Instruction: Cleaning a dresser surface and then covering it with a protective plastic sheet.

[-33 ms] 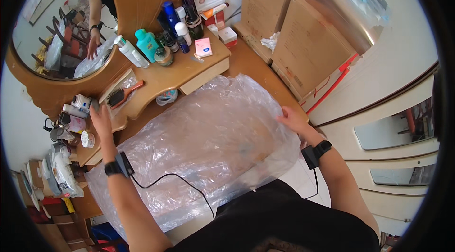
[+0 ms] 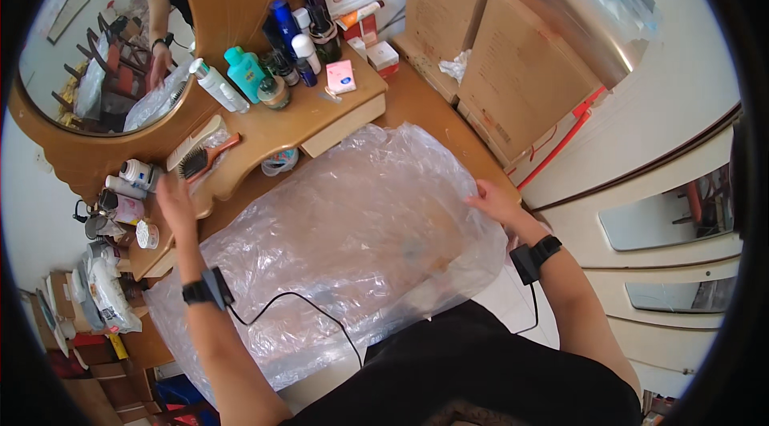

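A large sheet of clear plastic, wrinkled and shiny, lies spread over the wooden dressing table in front of me. At its right edge my right hand is closed, thumb and fingers pinching the plastic. My left hand is raised over the low left shelf with its fingers stretched out, holding nothing that I can see. Just beyond it lie a wooden-handled hairbrush and several small bottles. Whether the left hand touches any of these, I cannot tell.
Bottles, including a teal bottle, and a pink box crowd the raised shelf below the round mirror. Cardboard boxes stand at the back right. A white cabinet is on the right. Cords hang from both wrist bands.
My left hand has come slightly nearer and to the right, beside the hairbrush. My right hand stays on the plastic edge, and the sheet lies almost as before.
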Demonstrator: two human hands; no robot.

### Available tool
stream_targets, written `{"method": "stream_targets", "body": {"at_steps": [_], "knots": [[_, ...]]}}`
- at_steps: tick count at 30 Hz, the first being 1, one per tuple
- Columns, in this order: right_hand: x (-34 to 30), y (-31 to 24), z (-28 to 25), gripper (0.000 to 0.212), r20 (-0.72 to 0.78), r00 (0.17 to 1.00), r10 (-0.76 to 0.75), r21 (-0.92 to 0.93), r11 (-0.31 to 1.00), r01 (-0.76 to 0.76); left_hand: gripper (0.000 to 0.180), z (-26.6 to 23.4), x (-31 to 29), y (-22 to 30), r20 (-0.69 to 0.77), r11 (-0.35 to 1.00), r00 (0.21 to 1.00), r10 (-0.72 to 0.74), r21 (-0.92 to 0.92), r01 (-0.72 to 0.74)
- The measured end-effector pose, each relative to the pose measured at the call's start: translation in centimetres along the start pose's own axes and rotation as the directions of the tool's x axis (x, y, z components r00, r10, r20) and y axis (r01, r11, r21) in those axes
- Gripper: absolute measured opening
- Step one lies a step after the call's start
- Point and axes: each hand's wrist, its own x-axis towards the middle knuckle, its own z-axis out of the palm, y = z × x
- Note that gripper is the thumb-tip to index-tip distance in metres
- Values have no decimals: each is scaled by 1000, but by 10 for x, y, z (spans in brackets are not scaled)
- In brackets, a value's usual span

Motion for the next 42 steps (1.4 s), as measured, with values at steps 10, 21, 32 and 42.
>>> {"method": "stream_targets", "body": {"at_steps": [10, 21, 32, 42], "knots": [[11, 10, -19, 34, -11, 993, -116, 593, 799, 100, 56, 54, -254, 188, 787, 950, 610, 96, 111, -292], [-88, 94, -6, 28, 370, 928, -30, 711, 653, -262, 59, 79, -244, 203, 739, 904, 661, -131, 362, -226], [-88, 23, -35, 22, 61, 832, -551, 645, 658, 388, 65, 9, -326, 394, 608, 898, 697, 381, -424, -121], [-82, -45, -39, 26, 115, 670, -734, 831, 440, 340, 34, -5, -304, 330, 543, 711, 837, -72, -561, 425]]}}
